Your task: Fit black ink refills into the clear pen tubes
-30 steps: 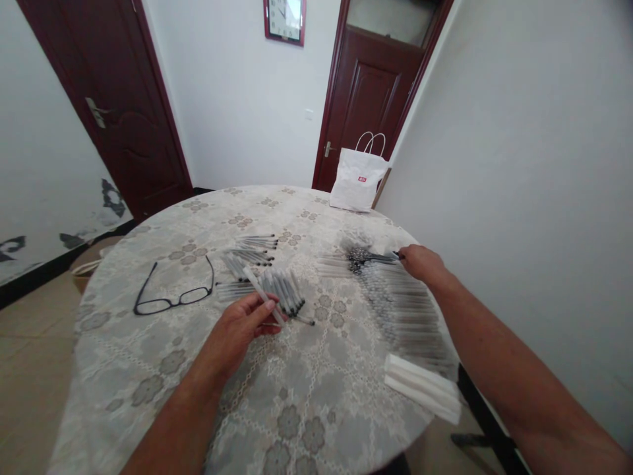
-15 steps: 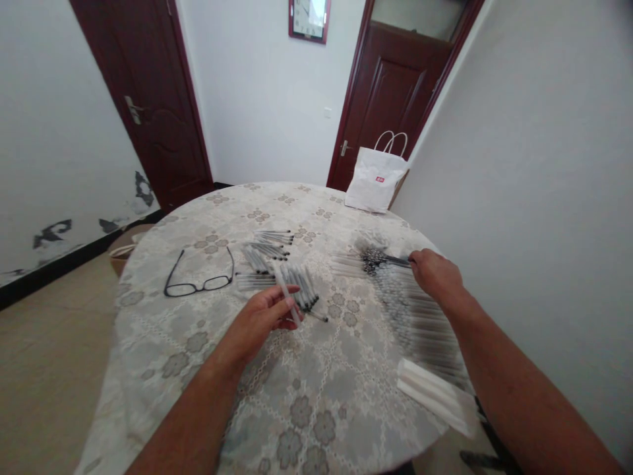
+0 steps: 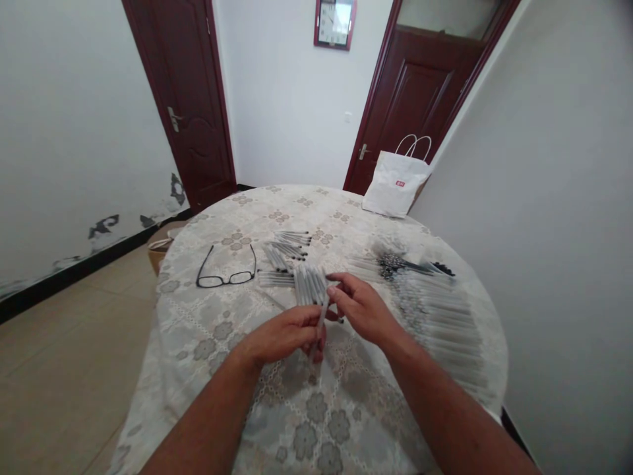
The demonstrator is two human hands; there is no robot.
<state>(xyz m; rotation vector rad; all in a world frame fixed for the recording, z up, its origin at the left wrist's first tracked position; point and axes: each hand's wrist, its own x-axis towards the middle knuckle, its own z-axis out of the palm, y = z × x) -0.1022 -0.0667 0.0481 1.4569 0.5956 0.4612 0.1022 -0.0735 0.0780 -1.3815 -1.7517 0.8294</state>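
Between the fingers of my left hand [image 3: 291, 333] is a slim translucent plastic tube [image 3: 320, 323], tilted with its top leaning right. My right hand [image 3: 363, 307] is at the tube's upper end, its thumb and fingers pinched together. What they hold is too small and blurred to make out. Just beyond my hands lies a pile of tubes with dark ends [image 3: 309, 284], with more small groups behind it. To the right is a heap of thin black pieces [image 3: 395, 264], beside a large spread of translucent tubes [image 3: 445, 316].
Black-framed glasses [image 3: 225, 280] lie on the left of the round table, which has a patterned cloth [image 3: 198, 369]. A white paper bag [image 3: 395, 185] stands at the back right near the wall. A brown basket [image 3: 161, 247] is beyond the left edge.
My right hand has moved left from the black pieces to the top of the tube in my left hand. The view has shifted left.
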